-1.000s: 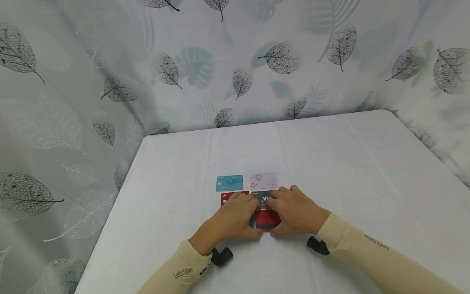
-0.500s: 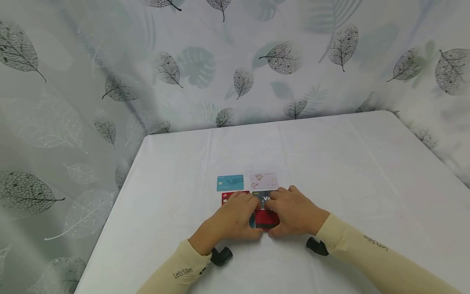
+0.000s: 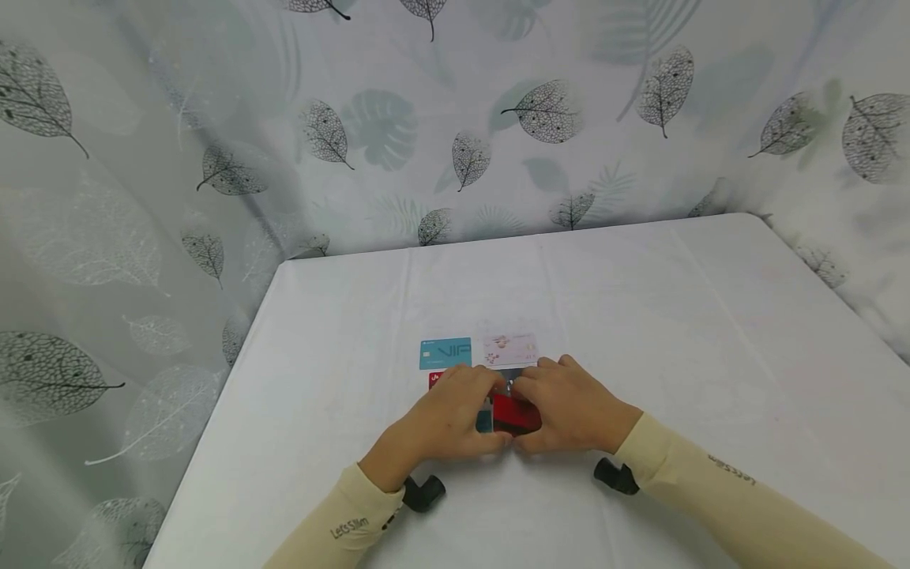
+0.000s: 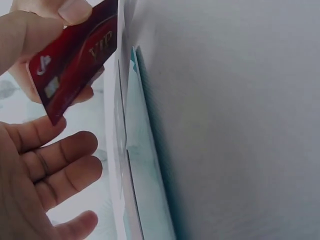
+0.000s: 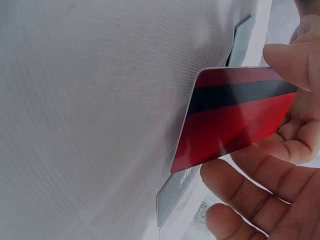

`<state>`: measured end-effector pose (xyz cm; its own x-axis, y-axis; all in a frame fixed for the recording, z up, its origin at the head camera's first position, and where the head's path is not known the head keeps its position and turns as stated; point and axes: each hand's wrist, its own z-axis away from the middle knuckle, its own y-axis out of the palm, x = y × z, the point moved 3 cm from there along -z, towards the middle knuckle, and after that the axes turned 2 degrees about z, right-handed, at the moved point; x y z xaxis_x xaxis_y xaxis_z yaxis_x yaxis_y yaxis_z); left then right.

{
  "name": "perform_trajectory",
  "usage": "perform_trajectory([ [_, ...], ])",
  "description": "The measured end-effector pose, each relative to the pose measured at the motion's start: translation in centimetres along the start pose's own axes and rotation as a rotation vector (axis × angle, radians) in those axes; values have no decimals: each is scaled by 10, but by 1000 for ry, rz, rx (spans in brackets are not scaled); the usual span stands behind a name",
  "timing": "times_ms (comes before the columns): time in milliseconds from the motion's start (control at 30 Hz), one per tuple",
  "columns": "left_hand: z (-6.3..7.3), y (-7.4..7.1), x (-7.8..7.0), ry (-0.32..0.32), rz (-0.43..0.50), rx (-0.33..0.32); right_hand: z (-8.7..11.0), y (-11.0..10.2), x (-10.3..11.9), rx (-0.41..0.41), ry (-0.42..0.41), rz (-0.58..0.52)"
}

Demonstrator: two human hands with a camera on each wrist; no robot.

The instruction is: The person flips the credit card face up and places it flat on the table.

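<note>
A red VIP card (image 3: 517, 414) is tilted up off the white table, and both hands hold it by its edges. My left hand (image 3: 455, 411) pinches it between thumb and index finger; its other fingers spread loosely in the left wrist view. My right hand (image 3: 576, 405) has its thumb on the upper edge and a finger at the lower edge; the dark-striped back of the red card (image 5: 235, 115) shows in the right wrist view. Partly covered by the hands lie a dark card (image 3: 513, 374), another red card (image 3: 435, 379) and a teal card (image 3: 484, 420).
Farther back on the white table (image 3: 640, 316) lie a blue VIP card (image 3: 445, 353) and a pale pink card (image 3: 510, 348), side by side. Leaf-patterned curtains (image 3: 398, 118) hang behind and along the sides. A black wrist camera (image 3: 424, 494) sits under the left cuff.
The red card lay flat among the others; now its near edge is raised and it tilts in both hands. The hands have drawn slightly upward and closer together.
</note>
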<state>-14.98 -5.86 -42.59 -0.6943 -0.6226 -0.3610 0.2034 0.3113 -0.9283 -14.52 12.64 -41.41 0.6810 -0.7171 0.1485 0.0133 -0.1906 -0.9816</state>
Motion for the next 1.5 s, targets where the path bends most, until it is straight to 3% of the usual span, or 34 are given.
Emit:
perform_trajectory([
  [367,3,0,4,0,44,9,-1,-2,-3,44,55,-95],
  [667,1,1,4,5,41,21,-1,-6,-2,6,53,-133],
  [900,1,2,2,-27,68,62,-1,-9,-1,13,75,-225],
  [1100,2,2,2,-19,91,59,0,-11,0,19,91,-321],
  [1500,2,2,3,-13,101,28,1,-10,0,20,96,-381],
])
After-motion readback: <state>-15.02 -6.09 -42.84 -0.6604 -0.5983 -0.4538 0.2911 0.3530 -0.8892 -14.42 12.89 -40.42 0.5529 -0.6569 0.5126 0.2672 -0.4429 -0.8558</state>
